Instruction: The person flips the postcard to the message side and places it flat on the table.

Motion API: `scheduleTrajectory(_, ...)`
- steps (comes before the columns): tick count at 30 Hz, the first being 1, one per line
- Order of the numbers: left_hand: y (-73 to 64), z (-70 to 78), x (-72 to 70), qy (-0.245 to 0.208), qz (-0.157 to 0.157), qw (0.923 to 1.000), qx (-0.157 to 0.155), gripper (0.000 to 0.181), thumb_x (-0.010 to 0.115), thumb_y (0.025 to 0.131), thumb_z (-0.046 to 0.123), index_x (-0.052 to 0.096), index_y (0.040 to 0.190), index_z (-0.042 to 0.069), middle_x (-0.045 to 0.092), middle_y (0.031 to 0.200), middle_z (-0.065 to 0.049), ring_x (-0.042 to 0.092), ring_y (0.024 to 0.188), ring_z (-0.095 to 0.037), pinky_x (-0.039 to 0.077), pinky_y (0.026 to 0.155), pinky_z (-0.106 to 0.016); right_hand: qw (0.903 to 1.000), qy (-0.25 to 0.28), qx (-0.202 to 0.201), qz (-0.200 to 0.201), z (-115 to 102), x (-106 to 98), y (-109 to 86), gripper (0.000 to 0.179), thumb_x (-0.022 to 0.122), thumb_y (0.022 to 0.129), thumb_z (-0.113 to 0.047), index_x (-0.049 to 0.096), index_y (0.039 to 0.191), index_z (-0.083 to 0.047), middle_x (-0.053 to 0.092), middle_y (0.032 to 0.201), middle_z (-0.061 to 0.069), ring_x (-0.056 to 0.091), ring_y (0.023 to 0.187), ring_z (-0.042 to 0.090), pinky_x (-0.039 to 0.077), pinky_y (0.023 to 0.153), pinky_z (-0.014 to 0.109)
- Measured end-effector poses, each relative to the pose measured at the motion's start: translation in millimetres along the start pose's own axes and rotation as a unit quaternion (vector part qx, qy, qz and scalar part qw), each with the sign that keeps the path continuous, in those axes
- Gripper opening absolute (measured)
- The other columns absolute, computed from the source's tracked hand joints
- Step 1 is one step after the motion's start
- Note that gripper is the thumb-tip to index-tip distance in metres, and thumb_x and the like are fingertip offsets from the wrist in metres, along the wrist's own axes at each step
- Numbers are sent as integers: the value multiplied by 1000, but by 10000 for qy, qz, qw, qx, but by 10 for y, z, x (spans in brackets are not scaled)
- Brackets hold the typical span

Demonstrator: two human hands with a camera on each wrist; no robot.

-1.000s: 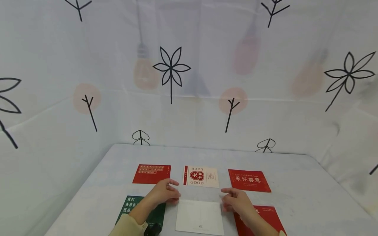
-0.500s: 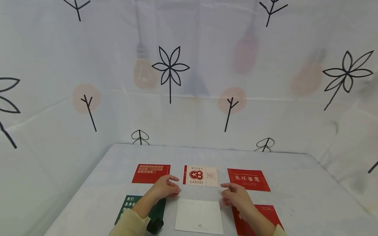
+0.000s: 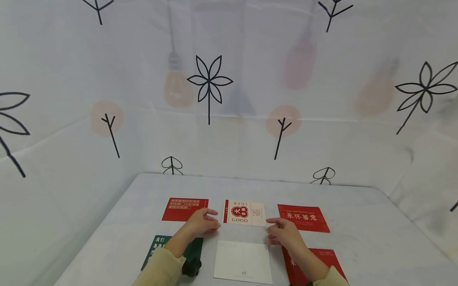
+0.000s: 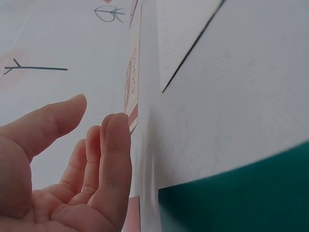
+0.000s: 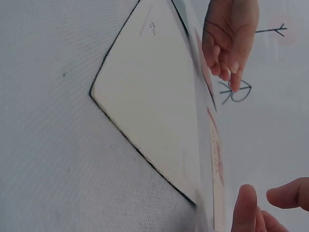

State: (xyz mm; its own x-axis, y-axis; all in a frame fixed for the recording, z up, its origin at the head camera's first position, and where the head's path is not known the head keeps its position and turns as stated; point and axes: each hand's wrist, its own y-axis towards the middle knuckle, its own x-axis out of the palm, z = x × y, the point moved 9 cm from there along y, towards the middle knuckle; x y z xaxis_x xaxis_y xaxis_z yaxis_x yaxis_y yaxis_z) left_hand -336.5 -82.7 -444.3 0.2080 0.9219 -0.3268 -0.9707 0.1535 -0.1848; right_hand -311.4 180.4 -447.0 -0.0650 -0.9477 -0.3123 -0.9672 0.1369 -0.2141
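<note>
My left hand (image 3: 202, 222) hovers with relaxed fingers and holds nothing, between the red card (image 3: 184, 209) at the back left and the cream "GOOD LUCK" card (image 3: 245, 213). On the other side of that cream card is my right hand (image 3: 284, 233), also holding nothing, its fingers loosely bent beside the card's near right corner. A blank white card (image 3: 243, 262) lies flat in front, between the two forearms. In the left wrist view the thumb and fingers (image 4: 117, 159) are spread apart above the table.
A green card (image 3: 195, 252) lies partly hidden under the left forearm, and a red card (image 3: 325, 260) under the right. Another red card with white characters (image 3: 304, 218) is at the back right. The white table (image 3: 358, 210) meets a printed cloth backdrop (image 3: 236, 151).
Both hands have shifted slightly forward, toward the back row of cards. The cards have stayed in place.
</note>
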Motion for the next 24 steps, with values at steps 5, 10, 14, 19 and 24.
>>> scheduleTrajectory(5, 43, -6, 3, 32, -21, 10000, -36, 40, 71, 82, 13, 54, 116, 1, 63, 90, -7, 64, 76, -18, 55, 72, -34, 10000, 41, -84, -4, -19, 32, 28, 39, 64, 83, -10, 57, 119, 5, 58, 84, 12, 60, 65, 20, 56, 62, 31)
scheduleTrajectory(10, 79, -6, -1, 98, 9, 9999, -108, 39, 71, 82, 14, 55, 116, 1, 63, 90, -7, 63, 75, -18, 54, 72, -34, 9998, 105, -128, 53, -31, 60, 42, 38, 62, 84, -9, 57, 119, 4, 57, 84, 11, 60, 66, 20, 55, 61, 31)
scheduleTrajectory(14, 115, 8, 3, 191, 23, 9997, -167, 40, 71, 82, 15, 55, 116, 2, 63, 90, -6, 63, 74, -17, 54, 71, -34, 9998, 39, -157, 103, -37, 52, 55, 38, 62, 84, -10, 57, 119, 4, 57, 84, 11, 60, 65, 19, 55, 61, 31)
scheduleTrajectory(19, 153, 15, -6, 274, 79, 9993, -258, 39, 71, 83, 15, 56, 116, 3, 63, 89, -6, 63, 74, -17, 53, 71, -33, 9996, -72, -222, 161, -52, 43, 86, 37, 62, 85, -11, 57, 118, 4, 59, 85, 11, 59, 66, 19, 55, 61, 30)
scheduleTrajectory(24, 191, -15, -10, 165, 133, 9991, -375, 38, 71, 82, 14, 56, 115, 2, 63, 89, -7, 63, 74, -17, 54, 72, -32, 9995, -121, -228, 188, -70, 34, 108, 36, 63, 85, -12, 57, 117, 4, 60, 86, 11, 59, 65, 20, 55, 61, 30)
